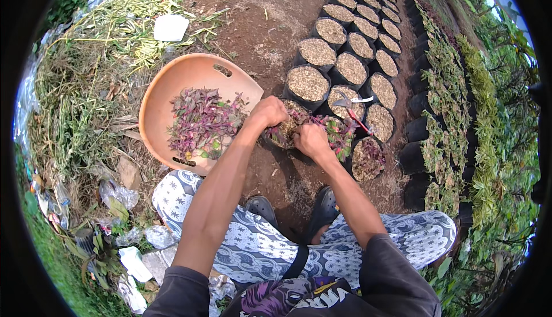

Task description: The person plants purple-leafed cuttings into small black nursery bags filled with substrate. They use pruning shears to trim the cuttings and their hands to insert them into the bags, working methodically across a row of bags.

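Both my hands are over a black polybag of pale, chaffy growing medium (285, 138) with purple leafy cuttings around its rim. My left hand (270, 112) is at the bag's far left side, fingers curled down beside the leaves. Across from it, my right hand (311, 140) reaches in from the right, fingers bent toward the medium. The fingertips are hidden, so I cannot tell whether either hand grips a stem. Green-and-pink coleus-like plants (340, 138) stand just right of my right hand. More purple cuttings (207, 120) lie in an orange plastic basin (157, 84) to the left.
Red-handled pruning shears (355, 117) rest across filled bags on the right. Rows of filled polybags (317, 51) stretch away ahead. A bag with purple cuttings (368, 158) stands near my right shoe (323, 209). Cut plant waste (86, 101) and plastic litter lie left; potted plants (448, 135) line the right.
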Demonstrator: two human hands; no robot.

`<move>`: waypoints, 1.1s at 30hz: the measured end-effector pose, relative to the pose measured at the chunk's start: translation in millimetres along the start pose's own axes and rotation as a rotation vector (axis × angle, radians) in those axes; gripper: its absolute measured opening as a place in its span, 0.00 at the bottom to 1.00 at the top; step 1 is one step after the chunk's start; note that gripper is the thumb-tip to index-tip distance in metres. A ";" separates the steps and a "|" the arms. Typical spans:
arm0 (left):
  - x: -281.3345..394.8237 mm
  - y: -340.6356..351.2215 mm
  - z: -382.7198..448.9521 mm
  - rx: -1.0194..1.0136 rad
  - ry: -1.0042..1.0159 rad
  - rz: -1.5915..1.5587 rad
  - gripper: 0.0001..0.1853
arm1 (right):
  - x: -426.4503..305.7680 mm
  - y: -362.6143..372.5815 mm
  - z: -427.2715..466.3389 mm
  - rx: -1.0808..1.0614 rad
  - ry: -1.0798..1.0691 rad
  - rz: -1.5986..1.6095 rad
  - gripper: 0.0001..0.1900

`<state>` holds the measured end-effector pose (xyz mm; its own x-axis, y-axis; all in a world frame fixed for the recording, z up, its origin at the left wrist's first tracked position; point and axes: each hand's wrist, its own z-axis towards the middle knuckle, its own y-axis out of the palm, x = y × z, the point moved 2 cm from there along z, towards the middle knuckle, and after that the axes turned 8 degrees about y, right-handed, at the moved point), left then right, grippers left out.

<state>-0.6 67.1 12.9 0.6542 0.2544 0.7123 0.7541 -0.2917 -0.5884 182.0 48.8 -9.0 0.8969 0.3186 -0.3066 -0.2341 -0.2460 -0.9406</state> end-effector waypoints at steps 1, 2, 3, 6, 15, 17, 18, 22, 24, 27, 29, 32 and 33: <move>1.5 -0.9 0.4 -0.001 0.007 0.001 0.09 | -3.4 -14.8 -1.4 0.036 0.013 0.038 0.12; 2.7 -1.2 0.6 -0.005 0.007 0.002 0.09 | -9.3 -31.4 -2.0 0.126 -0.025 0.077 0.10; 3.6 -0.6 0.7 -0.011 -0.001 0.004 0.09 | -13.3 -47.8 -1.3 0.140 -0.018 0.043 0.10; 4.1 0.6 3.0 -0.019 0.014 0.010 0.09 | -20.6 -83.1 -2.4 0.161 0.003 0.070 0.10; -6.7 7.4 10.7 -0.025 0.050 0.059 0.11 | -12.6 -8.2 -8.5 -0.012 0.041 -0.038 0.10; -9.1 7.9 11.8 -0.013 0.071 0.028 0.11 | -11.3 -7.2 -9.1 0.079 0.000 0.039 0.10; -11.1 8.8 11.6 -0.011 0.078 0.019 0.11 | -9.3 -10.4 -9.2 0.077 0.012 0.038 0.10; -15.8 9.6 12.8 0.007 0.083 -0.002 0.11 | -5.1 -33.6 0.9 0.132 0.006 0.066 0.09; -15.3 8.6 12.8 -0.002 0.079 -0.005 0.11 | -7.8 -37.6 3.5 0.186 -0.048 0.084 0.09; -11.6 6.3 10.5 0.019 0.085 -0.001 0.10 | -24.8 -21.4 8.9 -0.096 -0.078 -0.116 0.09; -9.7 6.0 5.7 0.031 0.087 -0.004 0.10 | -29.2 -19.2 12.2 -0.217 -0.142 -0.166 0.10; -8.9 1.7 -0.8 0.057 0.078 0.000 0.10 | -32.3 -30.5 29.2 -0.309 -0.149 -0.260 0.11; -8.2 -0.3 -1.1 0.071 0.066 0.016 0.10 | -32.0 -34.1 30.9 -0.309 -0.120 -0.252 0.11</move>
<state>-6.2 64.1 7.6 0.6625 0.1882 0.7251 0.7476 -0.2282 -0.6238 149.7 75.3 28.4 0.8576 0.5037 -0.1041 0.1273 -0.4040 -0.9058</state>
